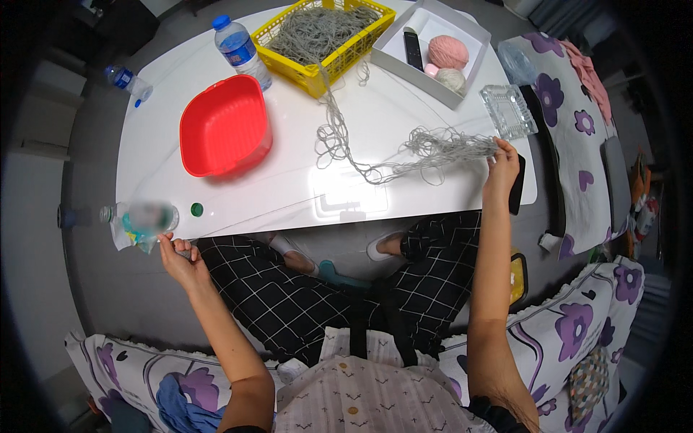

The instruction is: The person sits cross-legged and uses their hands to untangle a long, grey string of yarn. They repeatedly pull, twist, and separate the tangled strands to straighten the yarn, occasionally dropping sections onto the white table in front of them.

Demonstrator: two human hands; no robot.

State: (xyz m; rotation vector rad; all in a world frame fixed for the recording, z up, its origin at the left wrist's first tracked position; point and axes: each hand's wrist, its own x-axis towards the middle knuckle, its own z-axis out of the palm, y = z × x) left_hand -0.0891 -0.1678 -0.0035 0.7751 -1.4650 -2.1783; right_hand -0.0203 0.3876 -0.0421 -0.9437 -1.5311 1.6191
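A loose tangle of grey yarn (449, 149) lies stretched over the white table, its right end pinched in the fingers of my right hand (502, 165). My left hand (183, 261) is at the table's front left edge, curled around a small grey wad of yarn (187, 252). From it a single thin strand runs up across the tabletop to the right. The tangle trails back to a yellow plastic basket (295, 76), which is heaped with more grey yarn (319, 32).
On the white table (292, 189) are a red plastic basin (224, 127), water bottles (238, 51), a green cap (197, 209), and a glass ashtray (508, 112). A white box (422, 86) holds yarn balls and a remote. A dark phone (517, 187) lies by my right hand.
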